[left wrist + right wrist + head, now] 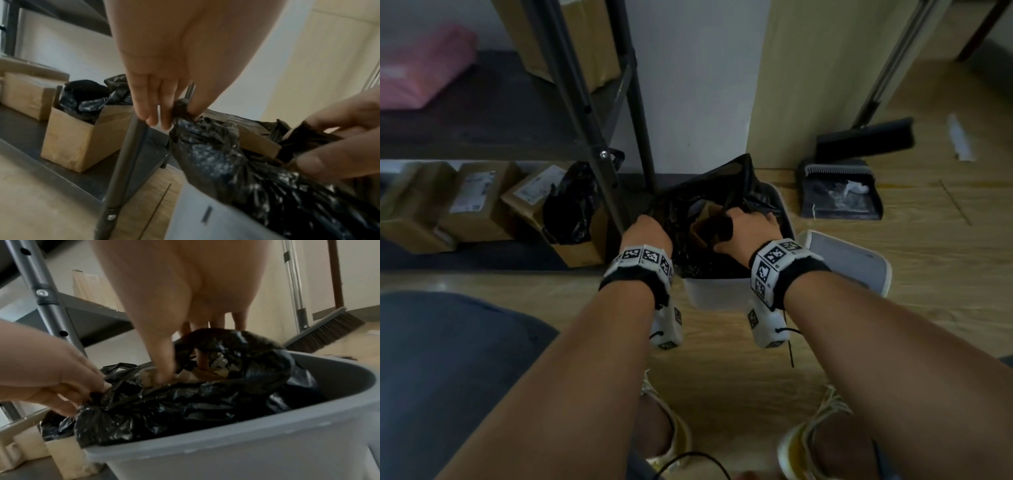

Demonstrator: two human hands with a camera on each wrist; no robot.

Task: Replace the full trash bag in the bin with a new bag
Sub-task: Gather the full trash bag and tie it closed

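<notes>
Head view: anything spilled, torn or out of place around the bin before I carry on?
No spill or tear shows. The bin lid lies on the floor beside the bin, presumably taken off for the job. The left hand pinches a gathered corner of the black bag; the right hand grips the other side.

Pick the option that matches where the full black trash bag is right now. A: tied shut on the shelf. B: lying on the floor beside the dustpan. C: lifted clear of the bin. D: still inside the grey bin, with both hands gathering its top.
D: the black trash bag sits inside the grey bin, its top pinched by the left hand and held by the right hand.
</notes>
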